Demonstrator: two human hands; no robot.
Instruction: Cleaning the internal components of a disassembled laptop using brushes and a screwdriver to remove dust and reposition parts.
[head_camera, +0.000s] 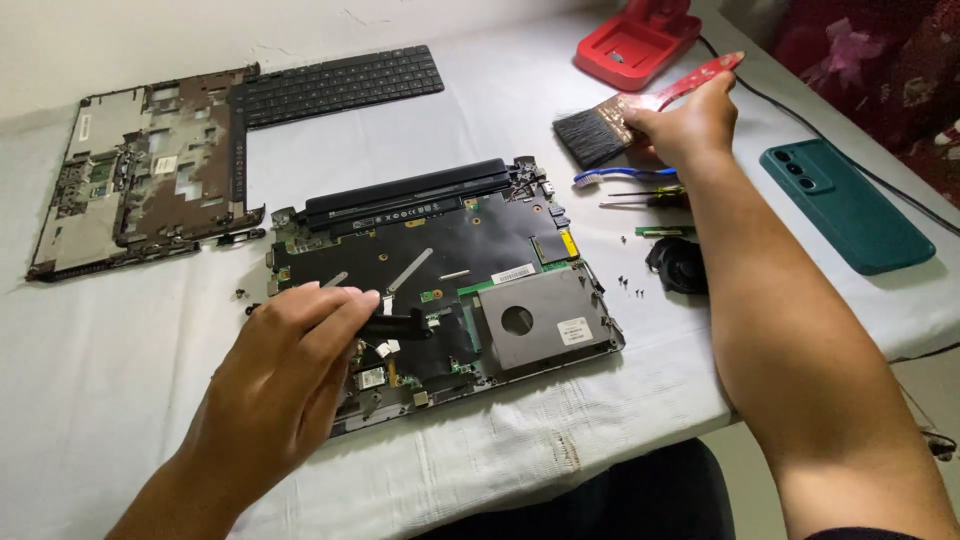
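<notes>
Nearest the camera, the left hand (285, 365) lies loose, fingers resting on the opened laptop base (445, 285) at table centre. At two o'clock from it, the right hand (690, 120) grips a red-handled paintbrush (640, 110), above a toothbrush (622, 176).

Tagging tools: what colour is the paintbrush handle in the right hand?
Red handle, black bristles: the paintbrush in the right hand, head view.

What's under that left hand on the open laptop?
The left hand rests on the laptop, fingertips on a black part. Beside it a small white-labelled card shows. Whatever lies beneath the palm is hidden.
</notes>
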